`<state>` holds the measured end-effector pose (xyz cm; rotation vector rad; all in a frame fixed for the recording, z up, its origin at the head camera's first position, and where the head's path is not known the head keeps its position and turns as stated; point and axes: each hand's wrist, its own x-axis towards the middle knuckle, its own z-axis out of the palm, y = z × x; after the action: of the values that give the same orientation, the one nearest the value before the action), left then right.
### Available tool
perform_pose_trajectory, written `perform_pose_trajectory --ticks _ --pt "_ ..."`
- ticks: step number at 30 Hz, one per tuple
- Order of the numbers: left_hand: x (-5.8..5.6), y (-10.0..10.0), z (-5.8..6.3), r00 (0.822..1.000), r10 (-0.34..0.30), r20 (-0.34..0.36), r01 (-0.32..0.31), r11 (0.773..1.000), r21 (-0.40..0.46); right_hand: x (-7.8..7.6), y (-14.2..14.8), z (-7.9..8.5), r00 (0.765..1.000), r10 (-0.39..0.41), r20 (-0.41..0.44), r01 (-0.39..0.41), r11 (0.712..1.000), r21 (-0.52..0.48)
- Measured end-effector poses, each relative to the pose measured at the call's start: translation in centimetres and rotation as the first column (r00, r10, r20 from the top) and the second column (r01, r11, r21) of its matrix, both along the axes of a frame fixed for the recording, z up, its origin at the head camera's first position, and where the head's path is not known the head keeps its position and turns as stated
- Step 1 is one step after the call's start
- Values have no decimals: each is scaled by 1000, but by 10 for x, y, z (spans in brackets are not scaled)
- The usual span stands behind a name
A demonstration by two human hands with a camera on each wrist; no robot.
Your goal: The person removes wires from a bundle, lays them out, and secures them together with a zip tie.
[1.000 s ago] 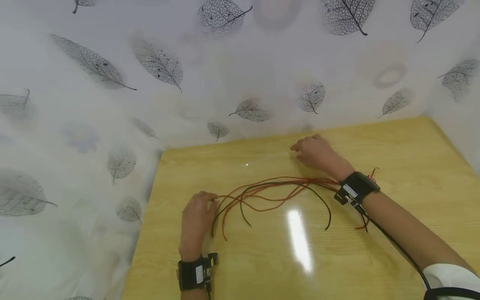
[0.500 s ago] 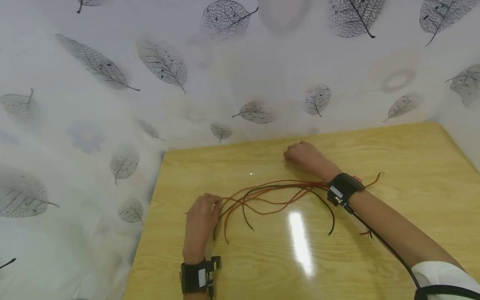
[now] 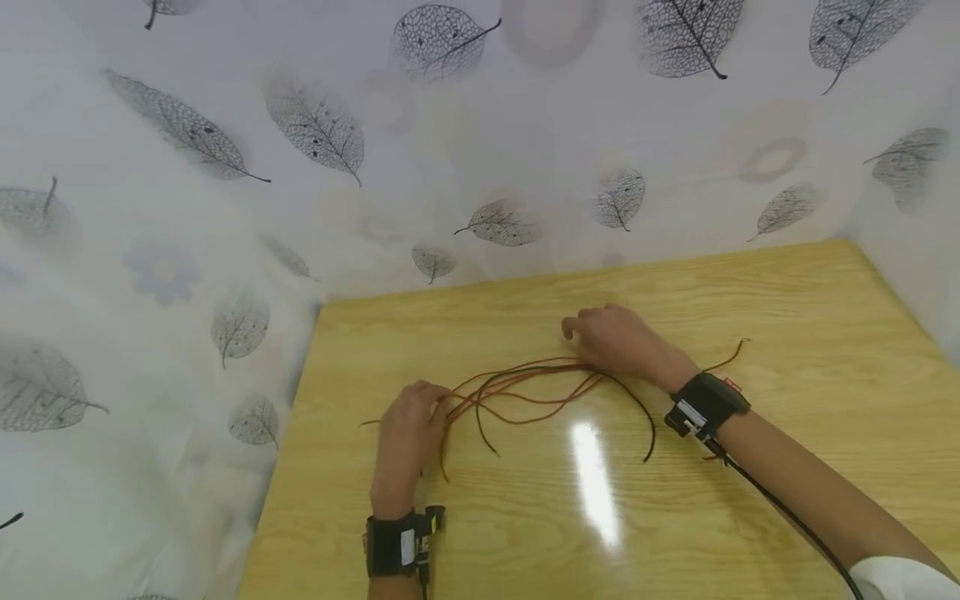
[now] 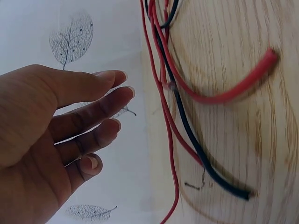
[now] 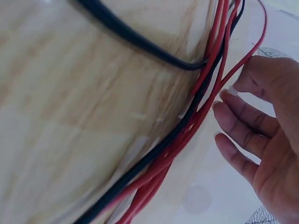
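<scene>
A loose bundle of red and black electrical wires (image 3: 540,392) arcs across the wooden table, its ends fanning out unevenly. My left hand (image 3: 408,433) is at the bundle's left end. In the left wrist view its fingers (image 4: 100,133) are loosely bent, with a gap between them and the red wire (image 4: 170,154); a black wire (image 4: 191,135) curves beside it. Over the bundle's right part is my right hand (image 3: 626,346), covering some wires. The right wrist view has its fingertips (image 5: 219,109) close beside a red wire (image 5: 236,70), with no wire visibly gripped.
A pale wall covering with leaf prints (image 3: 495,150) rises behind and left of the table (image 3: 525,533). Bright glare (image 3: 596,492) lies on the tabletop. Black straps with small cameras (image 3: 708,404) sit on both wrists, and a cable (image 3: 787,508) runs along the right forearm.
My right hand has come from the table's far side nearer to me, down to the wires. My left hand has shifted slightly right, and a wire end now shows on its left.
</scene>
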<state>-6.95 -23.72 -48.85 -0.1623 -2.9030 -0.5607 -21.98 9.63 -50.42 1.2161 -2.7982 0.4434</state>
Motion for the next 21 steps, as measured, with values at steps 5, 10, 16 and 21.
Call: perform_pose_trajectory --ticks 5,10,16,21 --pt "-1 7 3 1000 -21 -10 21 1000 10 9 12 5 999 41 35 -36 990 -137" --pt "-7 16 2 995 -85 -59 85 996 -17 30 27 9 987 105 125 -72 967 -244" --pt "-17 40 4 975 -205 -81 202 979 -38 65 35 17 980 152 129 -101 935 -339" --pt "-22 70 6 958 -266 -110 261 964 -52 88 25 29 970 240 43 -204 895 -396"
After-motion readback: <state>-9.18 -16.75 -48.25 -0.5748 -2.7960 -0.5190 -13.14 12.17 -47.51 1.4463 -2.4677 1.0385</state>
